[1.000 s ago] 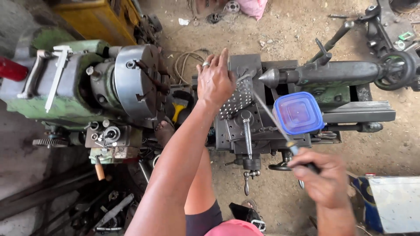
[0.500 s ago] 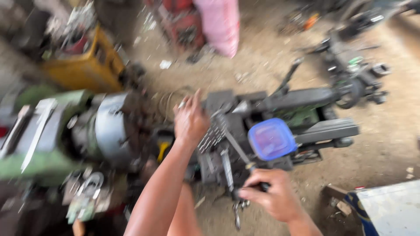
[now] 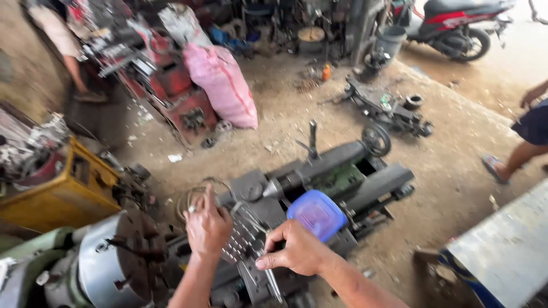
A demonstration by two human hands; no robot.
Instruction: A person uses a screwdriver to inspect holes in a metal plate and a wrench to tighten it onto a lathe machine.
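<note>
While the left hand [image 3: 206, 227] is resting flat, fingers spread, on the grey perforated metal piece [image 3: 242, 239] atop the lathe carriage [image 3: 268, 217], the right hand [image 3: 297, 251] is pinching a thin tool there; work appears underway, unfinished.

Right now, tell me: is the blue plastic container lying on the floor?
No, the blue plastic container rests on the lathe, beside the right hand.
</note>
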